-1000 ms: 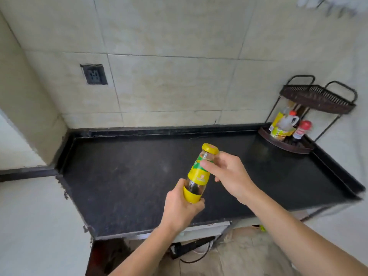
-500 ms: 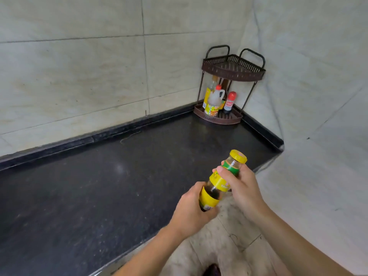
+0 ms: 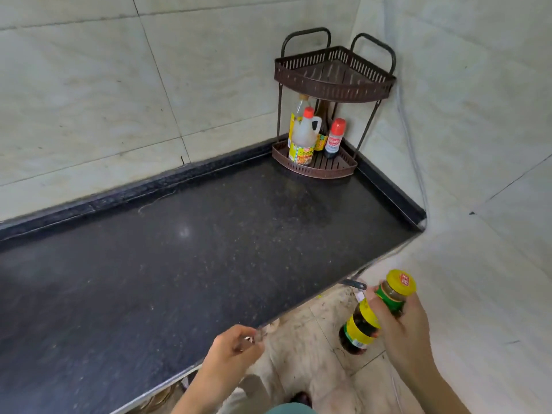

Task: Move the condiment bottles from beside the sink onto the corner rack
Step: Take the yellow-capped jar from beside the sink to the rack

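Observation:
My right hand (image 3: pixel 401 327) grips a dark sauce bottle (image 3: pixel 363 325) with a yellow cap and yellow-green label, tilted, over the floor just past the counter's front edge. My left hand (image 3: pixel 236 349) hangs over that front edge with loosely curled fingers and holds nothing. The brown two-tier corner rack (image 3: pixel 334 171) stands in the far right corner of the black counter (image 3: pixel 179 264). Its lower shelf holds a pale vinegar jug with a red cap (image 3: pixel 303 138), a small red-capped bottle (image 3: pixel 334 138) and two taller bottles behind. The upper shelf (image 3: pixel 328 85) looks empty.
Tiled walls close the counter at the back and on the right. A raised black lip runs along the counter's back and right sides. Below the front edge lies a dirty tiled floor.
My left hand has let go of the bottle's base and dropped to the counter's front edge. My right hand alone now carries the bottle. The view has closed in on the rack.

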Motion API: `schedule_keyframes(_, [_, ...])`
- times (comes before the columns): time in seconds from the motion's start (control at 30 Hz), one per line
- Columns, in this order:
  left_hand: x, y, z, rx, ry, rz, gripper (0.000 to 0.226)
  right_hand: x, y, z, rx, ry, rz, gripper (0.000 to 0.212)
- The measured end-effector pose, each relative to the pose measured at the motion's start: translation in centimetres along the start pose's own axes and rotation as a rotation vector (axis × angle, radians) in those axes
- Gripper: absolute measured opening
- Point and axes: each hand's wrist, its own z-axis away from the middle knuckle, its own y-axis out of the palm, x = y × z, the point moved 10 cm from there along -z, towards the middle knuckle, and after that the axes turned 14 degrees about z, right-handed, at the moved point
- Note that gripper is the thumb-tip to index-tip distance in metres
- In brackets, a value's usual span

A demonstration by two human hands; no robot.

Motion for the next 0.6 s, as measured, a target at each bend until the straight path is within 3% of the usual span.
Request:
schedule_keyframes(0.3, [-5.5,1.0,-8.2,-0.039,-0.02,0.051,0.013,-2.8,2.3,-7.5,0.014,0.151,-0.059,0.01])
schedule_keyframes(0.6, [-13.4,1.6,-15.3,-0.077,0.052,0.124,0.012,1.6,3.0,-23.1,0.116,-0.004,0.069,0.013])
